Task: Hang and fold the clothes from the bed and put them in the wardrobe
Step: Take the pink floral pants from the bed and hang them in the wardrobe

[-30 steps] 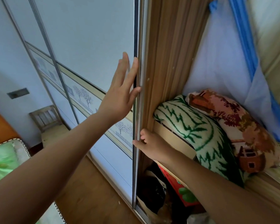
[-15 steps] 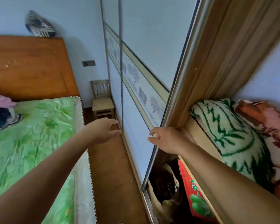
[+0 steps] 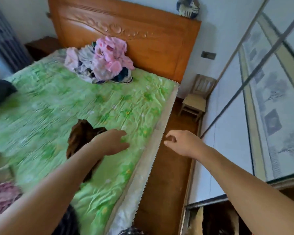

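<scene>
Hands have left the white sliding wardrobe door (image 3: 270,99); view swung to the green-sheeted bed (image 3: 41,107). Left hand (image 3: 112,141) is nearer, right hand (image 3: 182,143) over floor; both loosely curled, empty. Crumpled pink-and-grey clothes pile (image 3: 102,60) at 12 o'clock, well apart. Dark brown garment (image 3: 81,133) at 9 o'clock of the left fingers.

Bed (image 3: 126,106), green sheet: clothes pile (image 3: 100,60) by headboard, brown garment (image 3: 80,136) mid-bed

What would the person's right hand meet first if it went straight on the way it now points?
Probably the mattress edge: the right hand, over the floor, points toward it. Height is unclear, so it might instead pass above onto the green bedspread.
</scene>
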